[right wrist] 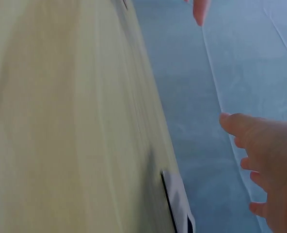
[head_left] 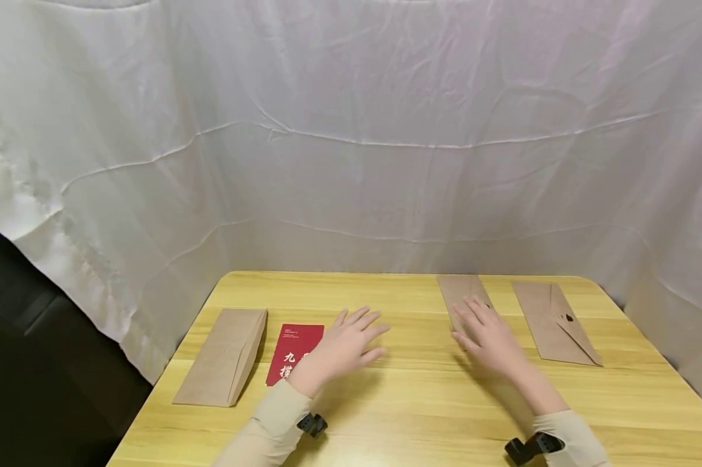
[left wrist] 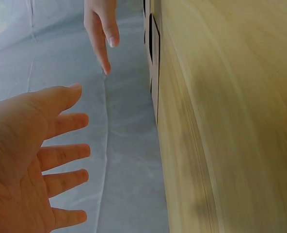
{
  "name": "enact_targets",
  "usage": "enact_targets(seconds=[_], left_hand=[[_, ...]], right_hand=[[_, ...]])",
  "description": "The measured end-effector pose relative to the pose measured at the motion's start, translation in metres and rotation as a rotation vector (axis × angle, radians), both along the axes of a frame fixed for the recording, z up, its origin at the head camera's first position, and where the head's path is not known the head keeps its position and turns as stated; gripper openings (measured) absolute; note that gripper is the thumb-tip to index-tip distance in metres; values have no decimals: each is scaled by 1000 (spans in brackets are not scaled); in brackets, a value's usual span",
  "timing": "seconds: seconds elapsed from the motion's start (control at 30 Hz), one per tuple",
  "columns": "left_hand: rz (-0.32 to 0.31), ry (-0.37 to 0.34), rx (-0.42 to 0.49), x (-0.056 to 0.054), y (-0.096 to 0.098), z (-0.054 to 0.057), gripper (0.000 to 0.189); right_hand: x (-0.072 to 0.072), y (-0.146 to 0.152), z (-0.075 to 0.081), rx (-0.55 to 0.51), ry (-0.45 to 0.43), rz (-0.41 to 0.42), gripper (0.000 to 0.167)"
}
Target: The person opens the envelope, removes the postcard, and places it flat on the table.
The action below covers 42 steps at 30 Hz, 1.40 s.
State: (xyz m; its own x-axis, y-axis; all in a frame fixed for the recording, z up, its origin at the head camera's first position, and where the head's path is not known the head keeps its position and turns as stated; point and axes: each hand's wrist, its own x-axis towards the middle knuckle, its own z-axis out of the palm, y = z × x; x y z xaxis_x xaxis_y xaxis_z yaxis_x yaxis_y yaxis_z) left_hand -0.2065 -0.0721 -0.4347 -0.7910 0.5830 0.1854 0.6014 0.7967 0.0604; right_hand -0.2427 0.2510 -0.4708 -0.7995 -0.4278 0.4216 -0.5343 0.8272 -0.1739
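Note:
My left hand [head_left: 343, 347] hovers over the table with its fingers spread and holds nothing. It partly covers a red envelope [head_left: 295, 347] with white characters, which lies flat beneath and left of it. The left wrist view shows the same hand [left wrist: 32, 160] with its fingers extended. My right hand [head_left: 491, 337], fingers loosely extended, is above the table and overlaps the near end of a brown kraft envelope [head_left: 457, 292] at the back. In the right wrist view this hand [right wrist: 269, 165] is raised over the tabletop, with an envelope [right wrist: 176, 199] below it.
Another brown envelope [head_left: 551, 318] with a dark seal lies on the right. A thicker brown envelope [head_left: 216, 360], its side bulging, lies on the left. The wooden table [head_left: 409, 415] ends at a pale curtain [head_left: 351, 162]. Something black [head_left: 30, 363] stands beyond the table's left side.

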Motion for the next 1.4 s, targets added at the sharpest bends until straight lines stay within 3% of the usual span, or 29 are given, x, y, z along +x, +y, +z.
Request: enact_targets(seconds=[0.27, 0.47, 0.63, 1.1, 1.4], left_hand=[[-13, -35, -33, -12, 29, 1, 54], [-30, -84, -4, -22, 51, 1, 56], [-35, -131, 21, -30, 71, 0, 59], [-8, -189, -81, -50, 120, -21, 73], [-7, -276, -108, -56, 137, -33, 73]], right_hand=[[-7, 26, 1, -11, -107, -49, 60], [-8, 41, -1, -9, -229, -100, 63], [-10, 51, -6, 24, -278, -118, 63], [-9, 57, -17, 93, -426, -162, 64], [-8, 59, -18, 82, -434, -154, 61]])
